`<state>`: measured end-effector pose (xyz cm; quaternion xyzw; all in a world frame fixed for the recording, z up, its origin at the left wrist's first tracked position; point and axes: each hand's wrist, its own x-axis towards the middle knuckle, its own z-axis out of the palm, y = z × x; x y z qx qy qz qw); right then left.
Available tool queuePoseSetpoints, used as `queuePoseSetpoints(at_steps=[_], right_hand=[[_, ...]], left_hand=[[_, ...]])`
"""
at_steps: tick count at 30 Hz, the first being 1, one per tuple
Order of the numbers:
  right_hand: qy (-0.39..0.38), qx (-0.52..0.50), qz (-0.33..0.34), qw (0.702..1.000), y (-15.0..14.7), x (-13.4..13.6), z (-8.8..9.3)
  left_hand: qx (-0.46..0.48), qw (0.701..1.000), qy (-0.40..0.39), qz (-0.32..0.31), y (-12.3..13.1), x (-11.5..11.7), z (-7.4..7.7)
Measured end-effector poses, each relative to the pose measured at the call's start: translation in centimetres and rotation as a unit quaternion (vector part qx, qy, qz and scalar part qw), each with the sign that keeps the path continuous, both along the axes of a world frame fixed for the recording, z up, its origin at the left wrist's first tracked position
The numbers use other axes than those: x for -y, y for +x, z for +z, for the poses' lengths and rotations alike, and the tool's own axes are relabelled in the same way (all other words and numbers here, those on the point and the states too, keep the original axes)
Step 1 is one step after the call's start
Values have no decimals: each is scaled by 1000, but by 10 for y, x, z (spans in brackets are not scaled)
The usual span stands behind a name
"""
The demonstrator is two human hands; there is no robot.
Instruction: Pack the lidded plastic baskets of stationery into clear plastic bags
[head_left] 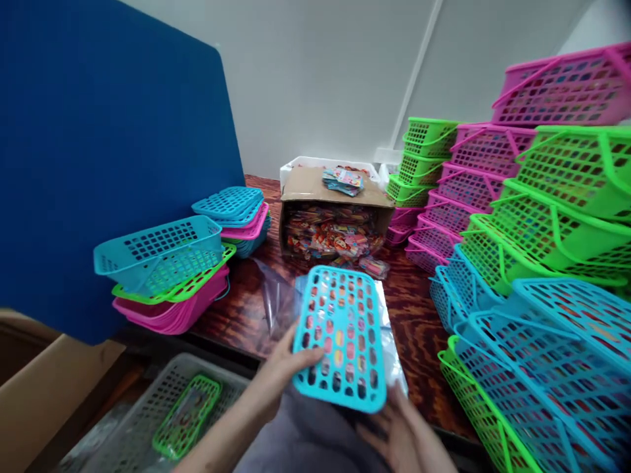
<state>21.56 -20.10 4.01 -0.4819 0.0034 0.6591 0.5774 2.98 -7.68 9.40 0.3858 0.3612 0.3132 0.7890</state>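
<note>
While the left hand [290, 358] grips the blue lid [340, 338] by its left edge, thumb over the top, the right hand [397, 427] is at the lower right corner; whether its fingers hold anything I cannot tell. The lid is tilted in front of the person, above the near edge of the bench [417, 335], and coloured items show through its slots. Silver film [393, 351] shows along its right side and clear film [277, 299] lies to its left.

Beyond it, an open carton [315, 187] is full of small packets [340, 238], with cards [344, 181] piled on top. Pink baskets [172, 315] are nested at the left under a green piece [217, 268] and a blue basket [210, 236]. Filled green baskets [572, 213] rise in stacks at the right, among pink and blue ones. Below the bench, at lower left, a grey crate [197, 360] holds a green piece.
</note>
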Motion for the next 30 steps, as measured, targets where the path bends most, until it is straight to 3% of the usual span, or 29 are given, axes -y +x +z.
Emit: queuePoseSetpoints(at_steps=[2, 4, 7, 10, 13, 16, 17, 18, 20, 22, 24, 26, 28, 30], right_hand=[[25, 88, -62, 994, 12, 0, 14], [29, 152, -67, 986, 15, -6, 25], [25, 203, -39, 978, 8, -13, 30], [31, 229, -36, 972, 3, -12, 25], [27, 246, -38, 968, 4, -11, 14], [11, 321, -32, 946, 15, -13, 7], [4, 391, -40, 920, 21, -15, 7], [2, 482, -53, 875, 26, -17, 9], [39, 674, -71, 735, 35, -20, 21], [129, 797, -31, 589, 36, -24, 38], [222, 846, 53, 481, 29, -29, 54], [276, 867, 121, 398, 19, -32, 62], [298, 878, 161, 339, 11, -34, 62], [300, 882, 187, 312, 8, -34, 57]], left_hand=[[-14, 999, 8, -38, 15, 8, -20], [-60, 995, 56, -49, 26, 14, -35], [-128, 975, 164, -83, 28, 12, -46], [-178, 950, 224, -125, 17, -3, -51], [-275, 914, 295, -36, 2, -23, -53], [-329, 846, 410, 90, -9, -39, -38], [-333, 812, 465, 120, -11, -40, -29], [-330, 772, 525, 141, -12, -39, -19], [-307, 690, 641, 137, -11, -29, -2], [-265, 636, 719, 94, -8, -10, 6], [-234, 628, 739, 58, -5, 13, 1], [-231, 649, 723, 44, -6, 33, -13], [-242, 671, 700, 30, -11, 49, -31], [-256, 684, 683, 17, -18, 59, -43]])
